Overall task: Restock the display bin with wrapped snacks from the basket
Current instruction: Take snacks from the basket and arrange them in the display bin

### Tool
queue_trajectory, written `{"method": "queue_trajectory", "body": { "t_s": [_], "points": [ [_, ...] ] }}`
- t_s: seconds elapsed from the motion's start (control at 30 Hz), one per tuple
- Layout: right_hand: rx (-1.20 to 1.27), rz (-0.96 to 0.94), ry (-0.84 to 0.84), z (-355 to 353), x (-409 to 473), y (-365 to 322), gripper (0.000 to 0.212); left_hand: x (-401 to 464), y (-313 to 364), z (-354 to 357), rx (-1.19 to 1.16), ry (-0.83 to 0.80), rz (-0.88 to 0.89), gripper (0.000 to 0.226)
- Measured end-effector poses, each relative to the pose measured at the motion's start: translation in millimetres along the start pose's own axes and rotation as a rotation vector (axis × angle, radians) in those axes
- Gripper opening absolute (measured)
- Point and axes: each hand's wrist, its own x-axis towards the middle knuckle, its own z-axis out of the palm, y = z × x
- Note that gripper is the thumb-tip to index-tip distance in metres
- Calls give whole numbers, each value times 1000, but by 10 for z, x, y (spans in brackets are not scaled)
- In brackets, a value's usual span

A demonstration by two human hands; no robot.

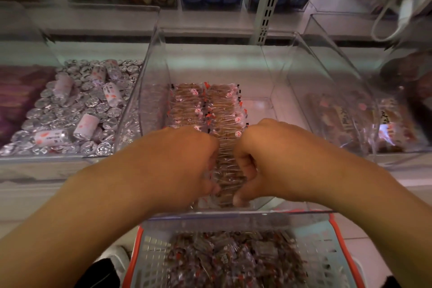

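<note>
Both hands reach into the clear display bin [275,72] at the picture's centre. The left hand [187,159] and the right hand [264,154] are curled shut, each grip pinching one side of a row of wrapped snacks [228,166] that stands on edge between them, thumbs low at the near end of the row. Toward 12 o'clock from the hands, more wrapped snacks [210,105] sit packed in two upright rows; the bin's floor at 1 o'clock of them is bare. At 6 o'clock, below the bin's front lip, an orange-rimmed basket [327,252] holds a loose, blurred heap of the same snacks [233,259]. At 9 o'clock a neighbouring bin carries foil-wrapped sweets [77,105]; at 3 o'clock another clear bin holds brown packaged goods [339,119].
</note>
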Motion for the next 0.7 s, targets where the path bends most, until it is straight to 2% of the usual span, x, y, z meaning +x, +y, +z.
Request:
{"method": "queue_trajectory", "body": {
  "t_s": [0.1,0.17,0.23,0.27,0.3,0.33,0.37,0.43,0.47,0.53,0.6,0.7],
  "points": [
    [44,12,94,-37,-115,10,40,-56,41,-35,3,96,18,16],
    [127,-34,299,-49,-302,-11,32,-177,93,-66,4,258,73,13],
    [330,-95,520,-31,-617,-55,31,-400,181,-113,-98,390,188,12],
    [482,-118,551,16,-797,-49,31,-540,226,-120,-180,380,265,11],
    [653,-118,488,105,-959,-21,31,-675,285,-84,-256,304,333,10],
    [815,-98,322,239,-1087,8,28,-783,346,21,-305,175,372,9],
    [938,-58,86,427,-1166,53,24,-845,412,188,-316,22,375,8],
    [926,102,-376,1027,-1165,130,13,-823,581,661,-191,-234,317,12],
    [808,184,-520,1401,-1108,146,13,-751,665,948,-108,-339,271,14],
    [515,266,-667,2222,-1017,96,28,-572,787,1576,-30,-528,177,20],
    [359,326,-718,3003,-1053,32,50,-475,757,2176,-21,-611,64,32],
    [507,665,-710,3804,-1330,-19,91,-481,579,3098,-146,-692,-192,49]
  ]
}}
